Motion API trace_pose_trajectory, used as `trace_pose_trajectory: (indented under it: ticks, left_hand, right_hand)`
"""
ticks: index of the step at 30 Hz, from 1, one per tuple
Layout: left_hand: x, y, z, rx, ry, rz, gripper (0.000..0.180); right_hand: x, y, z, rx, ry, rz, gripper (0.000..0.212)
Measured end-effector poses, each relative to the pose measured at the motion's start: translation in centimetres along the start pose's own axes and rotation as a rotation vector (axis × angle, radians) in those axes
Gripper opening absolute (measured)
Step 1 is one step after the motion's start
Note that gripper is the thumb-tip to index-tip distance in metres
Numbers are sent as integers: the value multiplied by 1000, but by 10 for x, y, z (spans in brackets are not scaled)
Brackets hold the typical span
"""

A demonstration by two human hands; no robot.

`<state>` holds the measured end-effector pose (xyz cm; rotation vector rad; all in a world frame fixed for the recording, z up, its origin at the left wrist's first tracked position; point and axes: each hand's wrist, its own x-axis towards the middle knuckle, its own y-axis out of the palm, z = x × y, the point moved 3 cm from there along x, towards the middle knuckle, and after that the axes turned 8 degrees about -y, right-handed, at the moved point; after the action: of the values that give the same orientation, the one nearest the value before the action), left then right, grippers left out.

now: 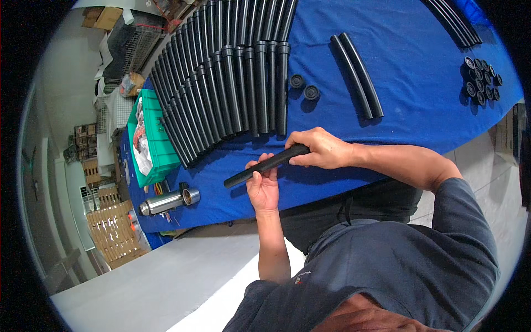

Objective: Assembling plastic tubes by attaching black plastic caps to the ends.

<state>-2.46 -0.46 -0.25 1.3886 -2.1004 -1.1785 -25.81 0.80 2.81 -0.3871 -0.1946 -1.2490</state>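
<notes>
Black tube (pixel 243 178) slants over the near side of a blue-draped bench (pixel 412 83), the left hand (pixel 264 193) pinching it between thumb and fingers, the right hand (pixel 326 150) wrapped over its right end. Beyond lie rows of capped tubes (pixel 261 94), two round caps (pixel 311 92) and two plain tubes (pixel 364 77).

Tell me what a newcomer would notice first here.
Probably the rows of black tubes fanned over the blue cloth, upper left. Next, the left hand and right hand near the centre, holding a single tube. The green crate also stands out, at the left.
</notes>
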Motion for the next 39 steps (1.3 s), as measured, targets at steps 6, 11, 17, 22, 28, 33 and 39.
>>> trace_pose_trajectory:
  ticks: [6, 11, 17, 22, 28, 33, 39]
  left_hand:
    - [-2, 0, 1, 32, 9, -45, 29]
    - [-3, 2, -1, 34, -1, -25, 29]
    - [2, 5, 1, 32, 4, -22, 30]
    - [0, 0, -1, 36, -2, -13, 32]
    - [-5, 33, -12, 466, -414, -243, 44]
    - [3, 61, -49, 724, -216, -423, 29]
    - [54, 23, -43, 262, -348, -565, 19]
  right_hand:
    - [0, -1, 1, -62, -110, -47, 31]
    - [0, -4, 6, -58, -24, 54, 34]
    - [0, -5, 7, 40, 102, 44, 34]
    - [4, -4, 3, -74, -159, -23, 30]
    - [2, -13, -2, 62, 177, 4, 28]
    - [3, -9, 3, 42, 89, 196, 28]
    - [2, -4, 0, -66, -92, 259, 31]
